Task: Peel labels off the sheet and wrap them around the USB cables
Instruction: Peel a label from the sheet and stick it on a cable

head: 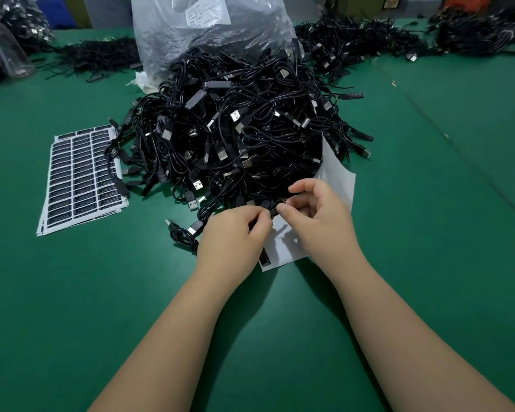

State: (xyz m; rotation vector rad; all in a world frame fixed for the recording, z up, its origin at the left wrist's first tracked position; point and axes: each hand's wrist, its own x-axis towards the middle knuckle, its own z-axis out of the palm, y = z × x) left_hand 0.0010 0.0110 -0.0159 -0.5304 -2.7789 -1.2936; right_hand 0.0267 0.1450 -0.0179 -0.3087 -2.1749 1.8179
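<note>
Green work mat (428,203) covering a wide bench. Centre: heap of black USB cables (235,138) spilling from a clear plastic bag (208,28); further cable heaps line the far edge. Left of the heap: stack of full label sheets (81,179). Near edge of the heap: left hand (235,233) and right hand (318,221) each pinch a black label (275,210) between them, above a nearly emptied white sheet (283,248). Bare mat lies open toward the viewer and to the right.
</note>
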